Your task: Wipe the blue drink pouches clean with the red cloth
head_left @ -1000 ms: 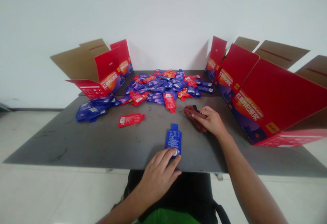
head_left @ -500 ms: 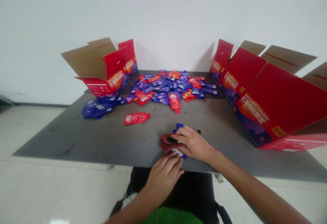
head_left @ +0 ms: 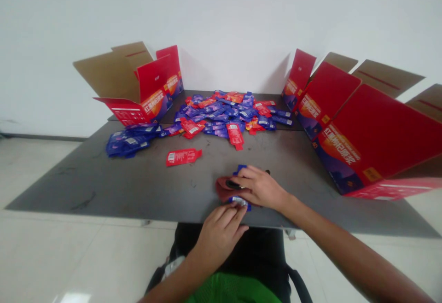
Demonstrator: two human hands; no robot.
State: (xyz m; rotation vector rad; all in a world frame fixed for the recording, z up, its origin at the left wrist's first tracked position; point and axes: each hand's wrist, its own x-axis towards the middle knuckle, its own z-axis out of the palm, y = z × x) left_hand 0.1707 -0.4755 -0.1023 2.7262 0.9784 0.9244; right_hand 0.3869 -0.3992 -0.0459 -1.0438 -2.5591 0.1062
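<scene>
A blue sachet (head_left: 239, 200) with a white barcode label lies near the table's front edge. My left hand (head_left: 221, 231) holds its near end down with the fingertips. Across the sachet's middle is a reddish-brown cloth (head_left: 223, 191), gripped by my right hand (head_left: 264, 188) with the fingers bent over it. Something black (head_left: 233, 184) shows between the cloth and those fingers; its kind is unclear. The sachet's blue spout end (head_left: 241, 168) sticks out beyond the cloth. A red sachet (head_left: 183, 157) lies apart, further left.
A heap of blue and red sachets (head_left: 221, 114) spreads along the back of the grey table (head_left: 138, 188). Stacked blue sachets (head_left: 127, 142) lie at left. Open red cartons (head_left: 155, 96) stand back left, and more red cartons (head_left: 345, 142) line the right side.
The view has shifted slightly. My left fingertips have drawn back a little, so more of the label shows. My right hand stays on the cloth.
</scene>
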